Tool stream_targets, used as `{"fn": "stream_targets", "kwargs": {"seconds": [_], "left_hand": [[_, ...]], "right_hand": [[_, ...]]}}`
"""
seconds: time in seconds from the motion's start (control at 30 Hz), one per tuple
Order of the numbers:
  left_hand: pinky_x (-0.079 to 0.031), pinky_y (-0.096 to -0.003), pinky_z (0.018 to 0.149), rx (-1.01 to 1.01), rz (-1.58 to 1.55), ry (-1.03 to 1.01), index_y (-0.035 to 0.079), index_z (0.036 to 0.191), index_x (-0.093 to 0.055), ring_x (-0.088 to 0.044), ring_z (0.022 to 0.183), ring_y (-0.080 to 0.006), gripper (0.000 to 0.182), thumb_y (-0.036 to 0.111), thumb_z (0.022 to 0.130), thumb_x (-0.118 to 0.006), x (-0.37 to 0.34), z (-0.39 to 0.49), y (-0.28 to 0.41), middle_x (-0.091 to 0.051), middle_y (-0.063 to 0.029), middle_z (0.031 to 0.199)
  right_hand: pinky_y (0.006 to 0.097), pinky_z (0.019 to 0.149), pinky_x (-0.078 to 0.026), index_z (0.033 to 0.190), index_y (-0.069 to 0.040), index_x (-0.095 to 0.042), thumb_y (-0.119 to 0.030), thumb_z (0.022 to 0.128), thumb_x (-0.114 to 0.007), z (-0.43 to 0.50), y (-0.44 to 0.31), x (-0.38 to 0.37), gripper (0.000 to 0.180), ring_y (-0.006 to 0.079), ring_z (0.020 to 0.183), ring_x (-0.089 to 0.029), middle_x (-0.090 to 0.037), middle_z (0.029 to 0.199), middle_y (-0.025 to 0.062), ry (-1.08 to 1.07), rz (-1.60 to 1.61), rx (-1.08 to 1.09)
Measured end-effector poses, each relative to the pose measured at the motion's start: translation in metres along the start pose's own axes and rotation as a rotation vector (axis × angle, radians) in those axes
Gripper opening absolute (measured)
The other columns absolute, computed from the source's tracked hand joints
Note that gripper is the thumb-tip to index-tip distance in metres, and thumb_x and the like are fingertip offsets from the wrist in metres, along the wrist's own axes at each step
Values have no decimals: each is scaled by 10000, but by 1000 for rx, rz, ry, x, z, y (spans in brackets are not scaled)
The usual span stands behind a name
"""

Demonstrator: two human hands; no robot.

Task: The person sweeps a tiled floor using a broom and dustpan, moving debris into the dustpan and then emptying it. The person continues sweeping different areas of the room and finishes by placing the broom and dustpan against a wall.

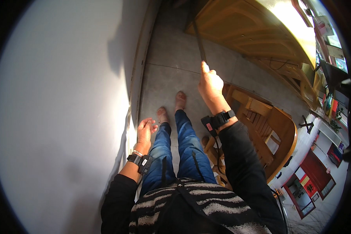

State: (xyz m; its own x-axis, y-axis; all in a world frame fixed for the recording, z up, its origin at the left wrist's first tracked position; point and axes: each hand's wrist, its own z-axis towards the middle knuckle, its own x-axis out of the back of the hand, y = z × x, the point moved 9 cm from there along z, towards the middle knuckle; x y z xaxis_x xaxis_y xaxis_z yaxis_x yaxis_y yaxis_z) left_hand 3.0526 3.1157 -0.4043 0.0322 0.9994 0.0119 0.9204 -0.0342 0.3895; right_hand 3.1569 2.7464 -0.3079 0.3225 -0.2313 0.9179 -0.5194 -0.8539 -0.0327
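My right hand [210, 83] grips the near end of a long, thin, dark pole [199, 41], with the thumb laid along it. From my fist the pole runs forward past the corner of a yellow wooden desk [237, 32], and its far end is lost in shadow. Lower down, my left hand [146, 131] hangs beside the white wall [61, 102], fingers loosely bent and slightly apart, holding nothing. Each wrist wears a black strapped device, the right one [212, 124] and the left one [144, 163].
A grey floor [169, 76] lies underfoot, bordered by a baseboard [137, 76] along the wall. A slatted wooden chair [283, 125] stands close to my right forearm. Further right are a small black stand [306, 124] and a dark red door [317, 166].
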Motion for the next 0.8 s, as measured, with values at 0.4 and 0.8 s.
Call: {"fn": "stream_targets", "kwargs": {"seconds": [0.4, 0.8], "left_hand": [[-533, -284, 778, 31, 6, 38, 64, 1167, -616, -657, 808, -150, 208, 172, 998, -560, 4, -17, -12, -660, -55, 1015], [-565, -310, 769, -7, 50, -12, 47, 1210, -595, -665, 846, -178, 230, 162, 1025, -525, -3, -27, -14, -656, -88, 1080]], "right_hand": [[447, 766, -575, 1438, -12, -436, -107, 857, -593, 73, -20, -23, 610, 362, 916, -712, -724, 948, 203, -142, 117, -25], [461, 690, -560, 1517, -5, -306, -90, 789, -635, -67, 1, -74, 803, 385, 753, -694, -683, 816, 224, -200, 168, 134]]}}
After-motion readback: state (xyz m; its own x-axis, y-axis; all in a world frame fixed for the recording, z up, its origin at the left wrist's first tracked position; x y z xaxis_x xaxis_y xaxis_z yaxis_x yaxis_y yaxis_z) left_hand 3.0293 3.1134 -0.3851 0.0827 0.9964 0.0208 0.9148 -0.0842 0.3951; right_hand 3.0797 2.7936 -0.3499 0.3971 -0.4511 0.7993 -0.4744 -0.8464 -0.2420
